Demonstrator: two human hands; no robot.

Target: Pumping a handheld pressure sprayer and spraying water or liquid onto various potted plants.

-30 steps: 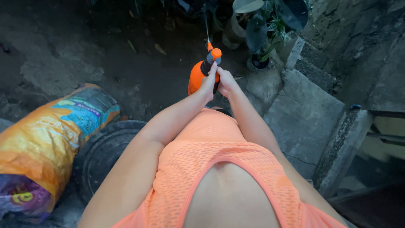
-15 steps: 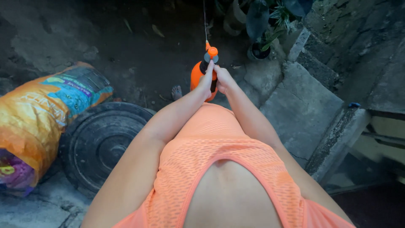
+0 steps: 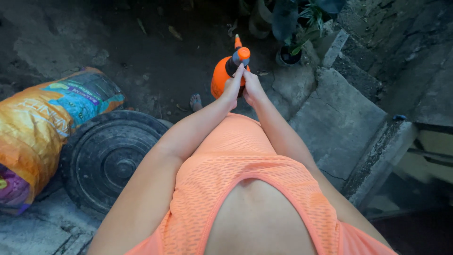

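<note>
Sprayer bottle [image 3: 221,78]: orange, with a black neck and orange pump top, upper centre of the frame, held out over dark ground.
Left hand [image 3: 232,87]: closed around the bottle's neck.
Right hand [image 3: 251,89]: closed around the same neck, touching the left.
Sack [image 3: 42,127]: orange and blue, left edge.
Round black lid [image 3: 111,158]: just beside the sack.
Potted plant [image 3: 292,33]: top, beyond the bottle.

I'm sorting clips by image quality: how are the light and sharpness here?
Head view: dim, flat light with no glare or hard shadows; orange sprayer bottle and both hands, left hand and right hand, reasonably sharp; dark ground loses detail; wide-angle bending at the edges, near the bag.
</note>
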